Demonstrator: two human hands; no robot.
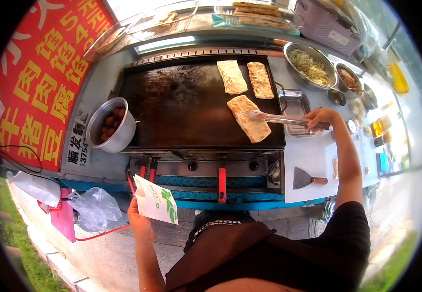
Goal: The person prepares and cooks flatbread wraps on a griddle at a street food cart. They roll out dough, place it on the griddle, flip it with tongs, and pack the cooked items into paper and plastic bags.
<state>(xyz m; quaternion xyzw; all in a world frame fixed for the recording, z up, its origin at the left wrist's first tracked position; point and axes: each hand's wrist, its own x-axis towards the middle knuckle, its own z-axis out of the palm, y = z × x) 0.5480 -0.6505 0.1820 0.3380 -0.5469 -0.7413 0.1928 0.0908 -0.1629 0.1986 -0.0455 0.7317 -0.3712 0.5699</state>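
Observation:
My right hand [319, 119] grips a pair of metal tongs [287, 119] by the dark end. The tongs' tips rest at the upper right of a browned flatbread [248, 118] on the black griddle [167, 106]; whether they pinch it I cannot tell. Two more rectangular flatbreads, a paler one [232, 77] and a browner one [260, 80], lie behind it on the griddle. Below the griddle's front edge, my left hand [138, 215] holds a white paper bag [156, 200] printed with green leaves. The bag's inside is hidden from me.
A metal pot [120, 129] of round brown items stands at the griddle's left. On the right are a steel tray [295, 104], a bowl of chopped filling [309, 67] and a scraper [305, 179]. Wire baskets [258, 14] of flatbreads line the back. Plastic bags [96, 208] hang lower left.

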